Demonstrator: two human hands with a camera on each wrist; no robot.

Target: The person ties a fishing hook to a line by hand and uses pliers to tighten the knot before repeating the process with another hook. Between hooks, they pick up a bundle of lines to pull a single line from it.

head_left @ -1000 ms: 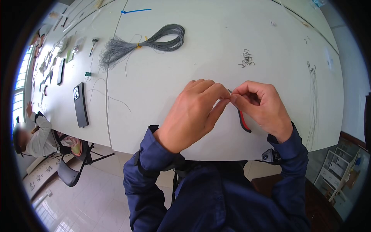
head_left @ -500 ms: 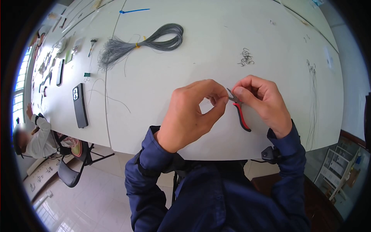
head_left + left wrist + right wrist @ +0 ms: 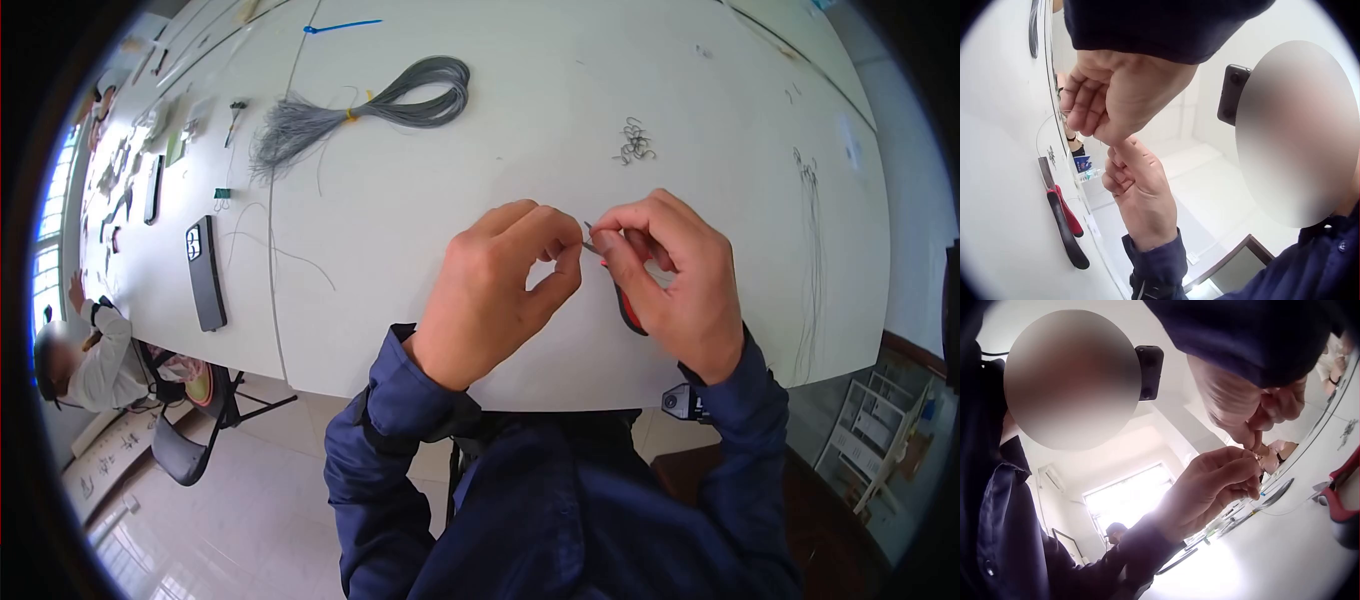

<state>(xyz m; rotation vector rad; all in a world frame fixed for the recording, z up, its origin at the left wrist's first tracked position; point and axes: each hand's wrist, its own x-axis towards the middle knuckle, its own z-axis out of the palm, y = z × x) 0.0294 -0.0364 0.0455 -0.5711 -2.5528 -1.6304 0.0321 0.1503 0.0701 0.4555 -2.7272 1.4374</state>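
My left hand [image 3: 570, 252] and right hand [image 3: 604, 240] meet fingertip to fingertip just above the white table [image 3: 420, 220]. Both pinch a short thin wire [image 3: 1044, 128], barely visible and curving away from the fingers. In the left wrist view the left hand [image 3: 1105, 128] is above and the right hand [image 3: 1116, 150] below. Small pliers [image 3: 627, 312] with red and black handles lie on the table under the right hand, and neither hand holds them. They show plainly as pliers [image 3: 1063, 219] flat on the table, and the red pliers handle [image 3: 1338, 500] is at the frame's right.
A tied bundle of grey wire [image 3: 400, 100] lies at the far left. A small heap of bent wire pieces [image 3: 635, 145] sits beyond the hands. Long thin wires [image 3: 810, 250] lie at the right, a dark phone [image 3: 205, 272] at the left. A seated person [image 3: 85, 350] is at lower left.
Half a second ago the hands were slightly apart with the pliers' nose exposed. Now the fingertips have closed together again and the right hand covers more of the pliers.
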